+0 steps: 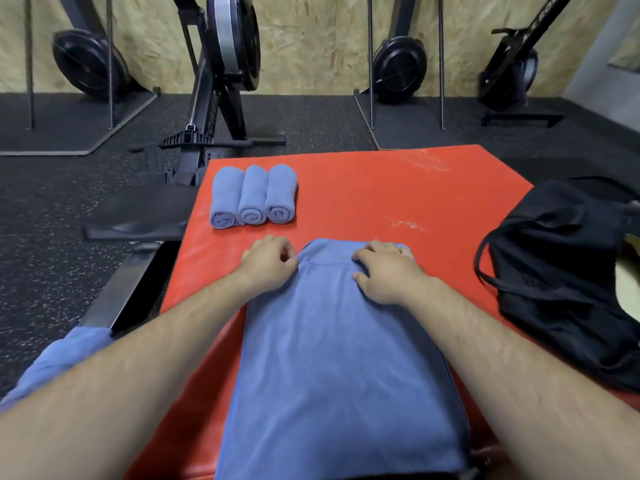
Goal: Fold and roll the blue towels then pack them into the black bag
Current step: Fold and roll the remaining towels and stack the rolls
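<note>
A blue towel (339, 358), folded into a long strip, lies lengthwise on the red mat (398, 195) in front of me. My left hand (272, 263) has its fingers curled at the strip's far left corner and pinches the edge. My right hand (388, 271) lies on the far right corner with fingers bent over the fold. Three rolled blue towels (252, 195) lie side by side at the mat's far left. The black bag (568, 268) sits slumped at the mat's right edge, its strap looping toward the towel.
More blue cloth (59, 362) hangs off the mat's left side by my left arm. Rowing machines (221, 64) and black floor mats stand beyond, before a chipboard wall. A black rail (121, 299) runs along the left of the mat.
</note>
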Demonstrator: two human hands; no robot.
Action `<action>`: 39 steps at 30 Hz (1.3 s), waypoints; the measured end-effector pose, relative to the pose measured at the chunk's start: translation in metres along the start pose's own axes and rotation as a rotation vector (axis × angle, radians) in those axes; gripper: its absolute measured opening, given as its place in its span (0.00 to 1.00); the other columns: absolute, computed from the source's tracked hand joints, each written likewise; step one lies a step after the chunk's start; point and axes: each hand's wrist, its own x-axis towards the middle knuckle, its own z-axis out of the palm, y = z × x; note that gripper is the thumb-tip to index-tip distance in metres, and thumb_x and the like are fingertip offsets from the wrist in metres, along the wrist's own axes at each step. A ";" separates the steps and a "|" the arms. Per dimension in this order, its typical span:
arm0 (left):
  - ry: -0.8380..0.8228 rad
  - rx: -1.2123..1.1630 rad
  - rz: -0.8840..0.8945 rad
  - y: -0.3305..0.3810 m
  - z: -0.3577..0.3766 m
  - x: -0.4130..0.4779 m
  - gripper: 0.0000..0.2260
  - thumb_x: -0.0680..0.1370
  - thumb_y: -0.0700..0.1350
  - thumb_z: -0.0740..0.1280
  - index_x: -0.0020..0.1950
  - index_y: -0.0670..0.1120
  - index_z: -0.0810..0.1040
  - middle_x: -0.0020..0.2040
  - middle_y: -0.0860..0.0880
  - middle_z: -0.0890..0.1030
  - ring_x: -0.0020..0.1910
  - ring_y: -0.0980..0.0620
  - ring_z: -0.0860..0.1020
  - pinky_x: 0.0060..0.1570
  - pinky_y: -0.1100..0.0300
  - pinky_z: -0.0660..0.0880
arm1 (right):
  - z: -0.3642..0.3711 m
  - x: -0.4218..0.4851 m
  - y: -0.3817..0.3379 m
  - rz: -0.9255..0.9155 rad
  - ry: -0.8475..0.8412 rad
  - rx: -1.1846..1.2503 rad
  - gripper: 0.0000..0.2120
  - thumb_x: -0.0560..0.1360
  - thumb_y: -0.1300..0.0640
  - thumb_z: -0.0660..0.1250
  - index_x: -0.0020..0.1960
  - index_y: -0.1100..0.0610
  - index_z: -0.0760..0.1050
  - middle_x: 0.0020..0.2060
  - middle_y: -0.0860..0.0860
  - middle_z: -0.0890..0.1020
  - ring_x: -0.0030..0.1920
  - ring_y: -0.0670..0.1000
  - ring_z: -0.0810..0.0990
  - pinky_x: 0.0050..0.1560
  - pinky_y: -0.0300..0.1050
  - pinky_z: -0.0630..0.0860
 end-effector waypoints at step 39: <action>0.062 0.073 0.184 -0.031 -0.027 -0.001 0.05 0.79 0.47 0.63 0.45 0.50 0.71 0.39 0.52 0.77 0.43 0.47 0.73 0.45 0.51 0.70 | -0.009 -0.015 0.071 0.257 0.228 0.494 0.03 0.76 0.57 0.59 0.45 0.54 0.70 0.39 0.50 0.79 0.42 0.56 0.76 0.36 0.49 0.66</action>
